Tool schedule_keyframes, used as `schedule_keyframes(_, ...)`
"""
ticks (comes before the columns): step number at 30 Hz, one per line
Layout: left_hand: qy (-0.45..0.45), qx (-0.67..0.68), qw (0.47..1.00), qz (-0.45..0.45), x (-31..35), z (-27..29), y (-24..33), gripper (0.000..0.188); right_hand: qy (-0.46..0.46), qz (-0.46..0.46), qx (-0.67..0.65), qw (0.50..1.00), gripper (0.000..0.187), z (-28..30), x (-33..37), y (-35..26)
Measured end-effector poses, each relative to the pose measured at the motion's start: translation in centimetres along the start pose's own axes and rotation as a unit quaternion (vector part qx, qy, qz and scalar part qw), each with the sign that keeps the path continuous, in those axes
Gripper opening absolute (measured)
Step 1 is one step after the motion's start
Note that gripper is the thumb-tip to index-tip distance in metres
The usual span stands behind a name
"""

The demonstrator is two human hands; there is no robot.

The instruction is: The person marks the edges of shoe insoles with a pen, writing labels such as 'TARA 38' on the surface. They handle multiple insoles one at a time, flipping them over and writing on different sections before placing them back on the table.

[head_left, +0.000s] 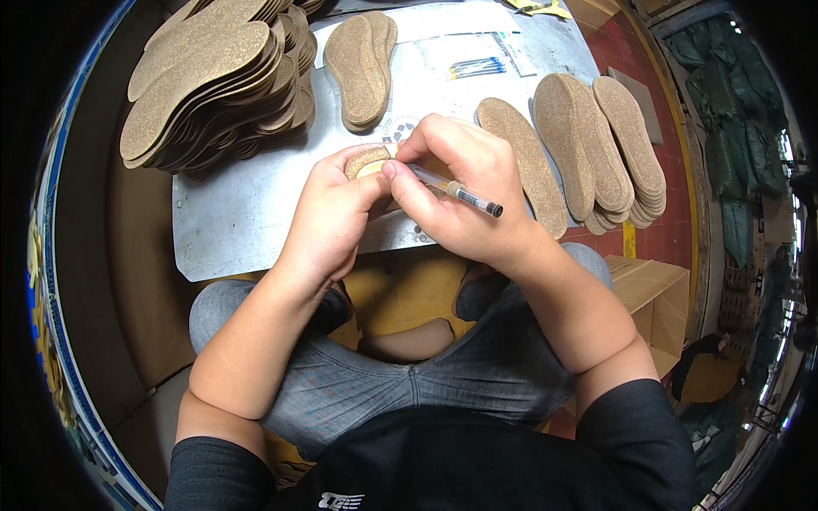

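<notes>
My left hand (328, 200) is closed around a cork insole (369, 157), of which only the speckled brown end and a pale edge show between the fingers. My right hand (469, 179) is closed too, with a clear-barrelled pen (439, 180) lying across it, its black end pointing right and down. The right thumb and forefinger press at the insole's edge, where a small whitish bit shows. The pen's tip is hidden by the fingers. Just beyond both hands lies a small pile of cork insoles (361, 70) on the grey metal table (230, 217).
A tall stack of cork insoles (209, 85) stands at the table's left. A single insole (521, 162) and several piled insoles (609, 149) lie to the right. Several blue pen refills (477, 67) lie at the back. An open cardboard box (652, 298) sits below right.
</notes>
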State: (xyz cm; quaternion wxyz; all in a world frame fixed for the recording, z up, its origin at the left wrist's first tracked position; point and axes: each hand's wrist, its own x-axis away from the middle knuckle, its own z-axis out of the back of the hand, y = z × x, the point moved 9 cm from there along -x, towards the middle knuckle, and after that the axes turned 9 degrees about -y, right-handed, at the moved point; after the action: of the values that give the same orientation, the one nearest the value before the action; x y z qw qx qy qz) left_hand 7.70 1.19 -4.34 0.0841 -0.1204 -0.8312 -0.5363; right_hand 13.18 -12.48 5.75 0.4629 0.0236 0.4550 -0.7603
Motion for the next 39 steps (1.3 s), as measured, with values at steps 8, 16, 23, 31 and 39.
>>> schedule_keyframes(8, -0.011, -0.003, 1.000, -0.004, -0.02, -0.16, 0.12, 0.033, -0.005, 0.000, 0.001, 1.000, 0.015, 0.07, 0.02, -0.03)
schedule_keyframes(16, -0.018, -0.009, 1.000, -0.007, -0.04, -0.29, 0.24, 0.033, -0.003, -0.001, -0.004, 1.000, 0.015, -0.01, 0.02, 0.03)
schedule_keyframes(23, -0.008, -0.007, 1.000, -0.006, -0.06, -0.16, 0.01, 0.032, -0.009, -0.007, -0.007, 1.000, 0.016, -0.11, 0.04, 0.11)
schedule_keyframes(31, -0.015, 0.001, 1.000, -0.007, -0.08, -0.21, -0.15, 0.032, -0.012, -0.006, -0.007, 1.000, 0.017, -0.21, 0.01, 0.14)
schedule_keyframes(39, 0.010, 0.004, 1.000, -0.007, 0.01, -0.21, -0.18, 0.026, -0.014, -0.007, -0.008, 1.000, 0.017, -0.25, 0.01, 0.19)
